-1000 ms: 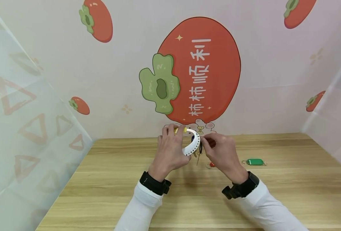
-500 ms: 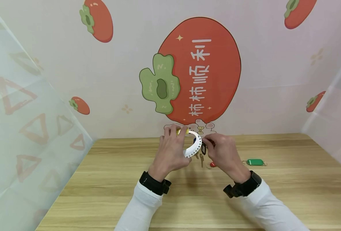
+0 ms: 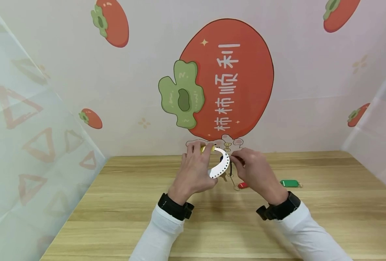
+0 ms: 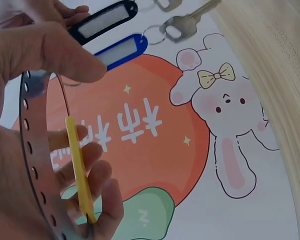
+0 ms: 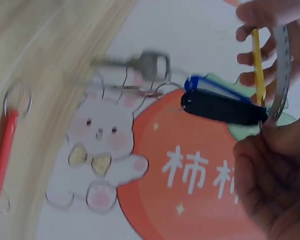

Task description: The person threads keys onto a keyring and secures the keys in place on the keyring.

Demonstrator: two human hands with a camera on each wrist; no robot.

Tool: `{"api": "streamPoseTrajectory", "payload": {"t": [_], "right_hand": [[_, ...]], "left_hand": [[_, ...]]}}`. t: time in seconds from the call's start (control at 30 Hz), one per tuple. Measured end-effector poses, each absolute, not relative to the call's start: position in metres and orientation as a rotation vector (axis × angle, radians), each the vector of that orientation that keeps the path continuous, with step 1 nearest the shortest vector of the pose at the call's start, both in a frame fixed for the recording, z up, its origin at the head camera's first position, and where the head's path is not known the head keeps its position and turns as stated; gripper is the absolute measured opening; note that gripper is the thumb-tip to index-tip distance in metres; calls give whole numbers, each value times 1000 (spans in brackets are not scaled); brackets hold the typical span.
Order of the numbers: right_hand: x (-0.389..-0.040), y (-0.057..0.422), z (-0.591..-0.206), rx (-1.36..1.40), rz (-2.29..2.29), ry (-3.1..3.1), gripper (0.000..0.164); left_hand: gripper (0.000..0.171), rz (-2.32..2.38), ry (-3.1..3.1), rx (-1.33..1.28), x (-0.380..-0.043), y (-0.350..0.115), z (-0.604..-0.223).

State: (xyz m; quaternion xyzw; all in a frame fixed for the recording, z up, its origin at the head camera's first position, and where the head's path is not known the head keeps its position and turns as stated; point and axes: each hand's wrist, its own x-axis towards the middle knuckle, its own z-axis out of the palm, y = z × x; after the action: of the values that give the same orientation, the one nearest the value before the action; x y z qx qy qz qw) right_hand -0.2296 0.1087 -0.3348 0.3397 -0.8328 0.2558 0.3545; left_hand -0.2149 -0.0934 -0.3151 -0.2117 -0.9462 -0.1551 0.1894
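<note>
My left hand grips a white curved key holder with a row of holes and a yellow bar. In the left wrist view, its fingers curl behind that bar. My right hand pinches at the end of a black key tag, close against the holder's perforated band. Whether it grips the tag's ring or the tag itself is hidden by the fingertips. Beside the black tag hangs a blue key tag with a key on a ring. Another key dangles blurred in the right wrist view.
Lying on the wooden table are a red key tag, partly behind my right hand, and a green key tag farther right. A printed backdrop stands right behind the table's far edge.
Both hands and the key holder have shifted slightly right. The black tag has swung, showing its face half a second ago and its thin edge now, with its key swinging below.
</note>
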Motion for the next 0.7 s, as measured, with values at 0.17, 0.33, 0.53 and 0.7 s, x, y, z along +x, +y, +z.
{"api": "streamPoseTrajectory", "payload": {"t": [0.17,0.33,0.53,0.7], "right_hand": [[-228,103,-334,670,923,-2228,3],[-224,98,-334,517,1055,-2312,10],[-223,95,-335,512,1065,-2268,9],[-225,95,-338,623,965,-2118,3]], "left_hand": [[92,-461,-2605,-551,-215,-90,-315],[93,-467,-2594,-504,-215,-89,-316],[94,-452,-2589,-501,-215,-89,-316],[94,-449,-2594,-536,-215,-89,-316]]}}
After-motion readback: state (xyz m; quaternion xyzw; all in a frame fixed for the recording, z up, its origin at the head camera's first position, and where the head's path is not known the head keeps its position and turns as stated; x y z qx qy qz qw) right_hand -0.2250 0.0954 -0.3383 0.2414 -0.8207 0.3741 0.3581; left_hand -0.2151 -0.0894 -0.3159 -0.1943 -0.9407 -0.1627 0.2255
